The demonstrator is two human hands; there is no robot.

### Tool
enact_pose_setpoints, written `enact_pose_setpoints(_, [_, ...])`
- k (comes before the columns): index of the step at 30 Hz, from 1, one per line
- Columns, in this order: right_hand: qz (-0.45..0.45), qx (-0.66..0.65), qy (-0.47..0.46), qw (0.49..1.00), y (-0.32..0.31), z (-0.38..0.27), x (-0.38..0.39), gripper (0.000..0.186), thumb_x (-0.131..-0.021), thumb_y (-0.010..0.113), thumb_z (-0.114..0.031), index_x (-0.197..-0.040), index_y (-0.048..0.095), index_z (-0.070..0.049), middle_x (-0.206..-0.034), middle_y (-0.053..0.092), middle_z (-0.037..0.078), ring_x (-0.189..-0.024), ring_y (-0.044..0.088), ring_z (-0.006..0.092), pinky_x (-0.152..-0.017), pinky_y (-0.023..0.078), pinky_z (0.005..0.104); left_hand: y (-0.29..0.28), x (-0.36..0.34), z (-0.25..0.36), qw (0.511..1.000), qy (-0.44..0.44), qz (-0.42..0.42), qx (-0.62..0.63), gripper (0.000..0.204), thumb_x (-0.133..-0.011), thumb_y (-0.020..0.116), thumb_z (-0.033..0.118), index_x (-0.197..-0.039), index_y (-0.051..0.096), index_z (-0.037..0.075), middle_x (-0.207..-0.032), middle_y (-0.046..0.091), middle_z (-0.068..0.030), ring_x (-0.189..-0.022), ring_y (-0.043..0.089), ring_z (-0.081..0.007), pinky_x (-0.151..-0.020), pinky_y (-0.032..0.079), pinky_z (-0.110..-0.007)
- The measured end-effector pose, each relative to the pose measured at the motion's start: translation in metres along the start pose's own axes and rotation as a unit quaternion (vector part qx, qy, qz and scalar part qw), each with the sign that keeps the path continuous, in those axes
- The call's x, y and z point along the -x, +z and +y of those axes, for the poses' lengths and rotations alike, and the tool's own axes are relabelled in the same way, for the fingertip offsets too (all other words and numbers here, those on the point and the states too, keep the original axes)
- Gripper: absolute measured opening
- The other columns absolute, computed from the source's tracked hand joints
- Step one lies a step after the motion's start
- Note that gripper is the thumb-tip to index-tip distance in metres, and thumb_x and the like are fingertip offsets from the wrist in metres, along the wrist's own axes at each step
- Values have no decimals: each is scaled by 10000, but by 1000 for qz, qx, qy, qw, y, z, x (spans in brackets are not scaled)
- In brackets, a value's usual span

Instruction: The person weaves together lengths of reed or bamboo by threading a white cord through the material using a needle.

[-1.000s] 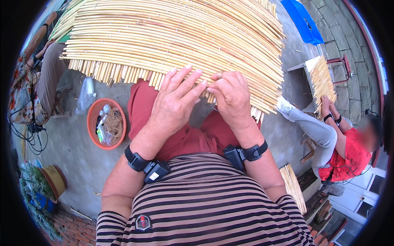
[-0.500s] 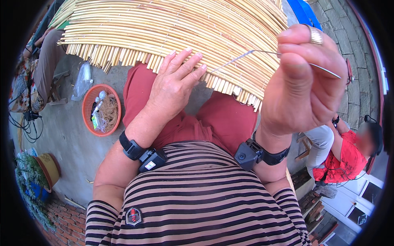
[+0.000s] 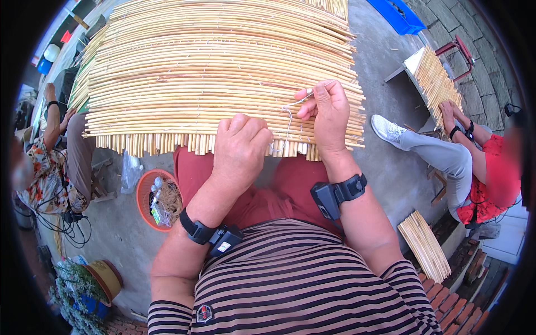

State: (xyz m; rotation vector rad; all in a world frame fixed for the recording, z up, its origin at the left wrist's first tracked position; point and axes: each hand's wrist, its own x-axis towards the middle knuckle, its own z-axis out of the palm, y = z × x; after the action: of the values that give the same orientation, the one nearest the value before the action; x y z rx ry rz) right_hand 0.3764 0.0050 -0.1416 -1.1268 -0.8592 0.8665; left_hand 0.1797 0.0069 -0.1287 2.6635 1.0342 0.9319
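Note:
A large mat of pale reed stalks (image 3: 184, 72) lies over my lap, rows of stitches crossing it and cut stalk ends along its near edge. On that edge my left hand (image 3: 241, 146) is closed, fingers curled under; what they grip is hidden. My right hand (image 3: 330, 111), just above the mat to the right, pinches a white thread (image 3: 290, 125) between thumb and fingers. The thread hangs in a loose loop from the right fingertips down toward the mat's edge beside my left hand. I cannot make out a needle now.
An orange basket (image 3: 139, 196) with fibres and small packets stands on the floor at left. A potted plant (image 3: 78, 293) is lower left. People sit on both sides; the right one handles a smaller reed mat (image 3: 435, 81). A reed bundle (image 3: 425, 245) lies lower right; a blue crate (image 3: 397, 17) is far right.
My right hand, raised with a thin curved needle and thread, has come down to the mat. My left hand, lying flat on the edge, has curled closed. The view has shifted.

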Motion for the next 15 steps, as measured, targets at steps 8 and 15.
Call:
enact_pose_setpoints(8, [-99, 150, 20, 983, 8, -1, -2, 151, -1033, 563, -177, -934, 570, -65, -848, 720, 31, -602, 563, 37, -548, 468, 197, -3, -35, -18, 839, -318, -81, 434, 102, -980, 635, 83, -885, 654, 51, -642, 585, 13, -525, 470, -59, -500, 380, -217])
enact_pose_setpoints(15, [-102, 192, 6, 976, 9, 0, -1, 127, -1008, 582, -134, -926, 605, -41, -842, 720, 30, -586, 574, 45, -548, 486, 219, -8, -73, -59, 633, -320, -54, 703, 163, -1006, 608, 163, -885, 616, 54, -605, 548, 10, -516, 387, -54, -489, 311, -226])
